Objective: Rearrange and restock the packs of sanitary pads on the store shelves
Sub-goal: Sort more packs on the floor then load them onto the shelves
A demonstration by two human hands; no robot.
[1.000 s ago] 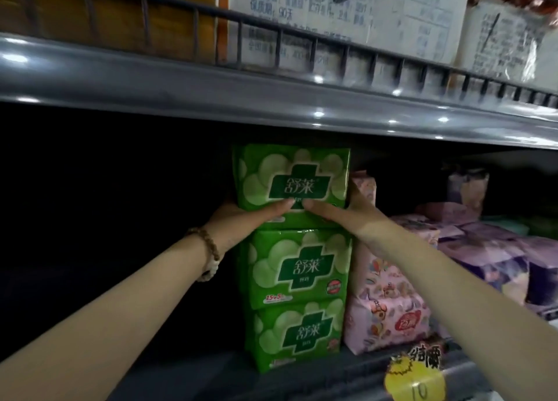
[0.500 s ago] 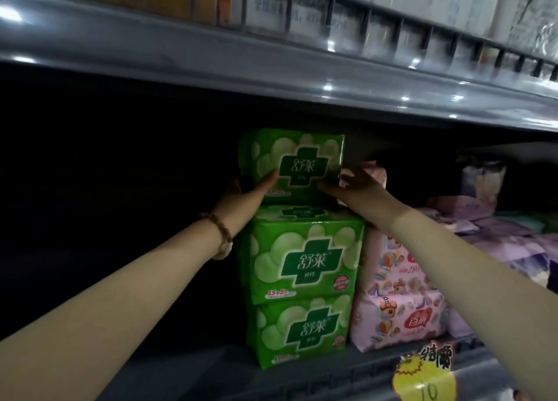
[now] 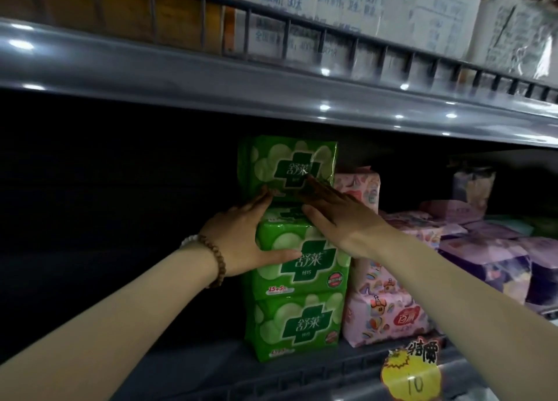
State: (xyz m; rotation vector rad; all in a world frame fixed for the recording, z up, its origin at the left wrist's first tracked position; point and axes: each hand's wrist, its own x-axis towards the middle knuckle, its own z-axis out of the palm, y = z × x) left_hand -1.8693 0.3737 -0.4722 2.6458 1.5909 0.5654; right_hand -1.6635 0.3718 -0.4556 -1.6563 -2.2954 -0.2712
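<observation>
We saw three soft, glossy green packs stacked in a column on the dark lower shelf (image 3: pixel 193 367), each a plump plastic-wrapped pillow printed with pale circles and a dark green cross. The top green pack (image 3: pixel 287 162) sat further back than the middle green pack (image 3: pixel 305 265), which rested on the bottom green pack (image 3: pixel 296 325). The left hand (image 3: pixel 241 240) had a wide grip, its straight fingers against the top pack's lower left corner and its thumb lying across the middle pack's front. The right hand (image 3: pixel 341 216) lay flat, its grip likewise wide and holding nothing, fingertips pressing the top pack's face. A wooden bead bracelet (image 3: pixel 216 259) circled the left wrist. Just right of the column stood crinkly pink packs (image 3: pixel 389 310) with cartoon prints, then purple packs (image 3: pixel 483 262) lying flat. A yellow price tag (image 3: pixel 410 376) hung on the shelf's front edge. Overhead ran the smooth grey upper shelf (image 3: pixel 181 77) with a wire rail (image 3: pixel 271 11) and white cartons (image 3: pixel 407 5).
</observation>
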